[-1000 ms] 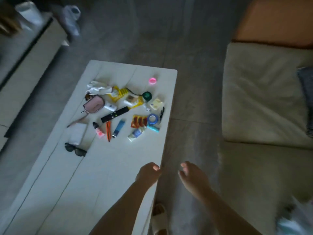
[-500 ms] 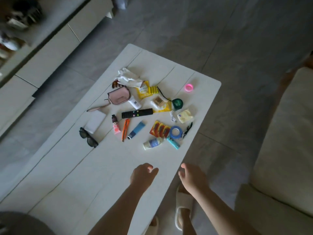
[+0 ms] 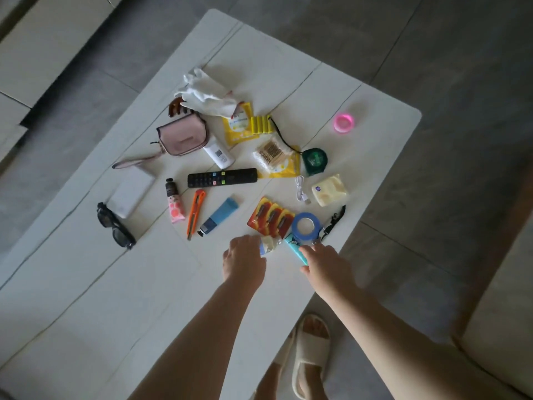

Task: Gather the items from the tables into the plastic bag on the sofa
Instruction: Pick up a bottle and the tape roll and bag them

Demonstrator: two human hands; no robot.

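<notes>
A white low table [image 3: 86, 298] carries a scatter of small items. My left hand [image 3: 243, 261] lies over a small white and blue bottle [image 3: 267, 244] at the near edge of the pile, with its fingers curled onto it. My right hand [image 3: 326, 261] has its fingertips on a teal tube [image 3: 294, 248], fingers spread. Just beyond them lie a blue tape roll [image 3: 306, 228] and a red blister pack [image 3: 271, 216]. Farther off are a black remote [image 3: 222, 177], an orange cutter [image 3: 196, 213], a blue tube [image 3: 219, 216] and a pink pouch [image 3: 183, 135]. The plastic bag is out of view.
Black sunglasses [image 3: 115, 226] and a white box [image 3: 131, 194] lie at the left of the pile, a pink ring [image 3: 343, 122] at the far right. The beige sofa [image 3: 504, 327] borders the lower right. My slippered foot [image 3: 310, 350] stands on the grey floor by the table.
The view has swung from the sofa to the table and closed in. Both hands have reached forward from the table's near part onto the nearest items of the pile.
</notes>
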